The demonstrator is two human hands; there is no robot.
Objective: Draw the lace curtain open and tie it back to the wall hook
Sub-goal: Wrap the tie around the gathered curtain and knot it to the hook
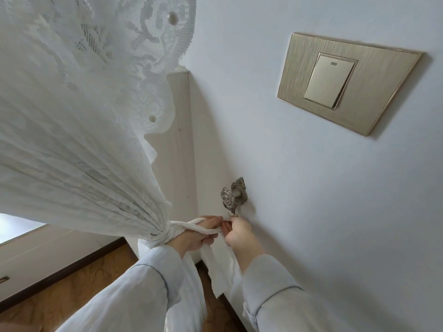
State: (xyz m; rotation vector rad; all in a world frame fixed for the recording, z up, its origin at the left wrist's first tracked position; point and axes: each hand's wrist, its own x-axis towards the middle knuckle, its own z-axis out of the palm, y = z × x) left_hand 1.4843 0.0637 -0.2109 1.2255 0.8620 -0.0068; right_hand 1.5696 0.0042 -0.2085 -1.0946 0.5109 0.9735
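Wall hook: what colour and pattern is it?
The wall hook is dull silver-grey metal with a rose-shaped knob and beaded backplate, seen in the head view.

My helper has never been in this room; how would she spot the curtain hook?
Start at the brushed gold switch plate on the white wall and look down-left. The wall hook sits just above both hands, the only ornate silver fitting, with a rose-shaped knob.
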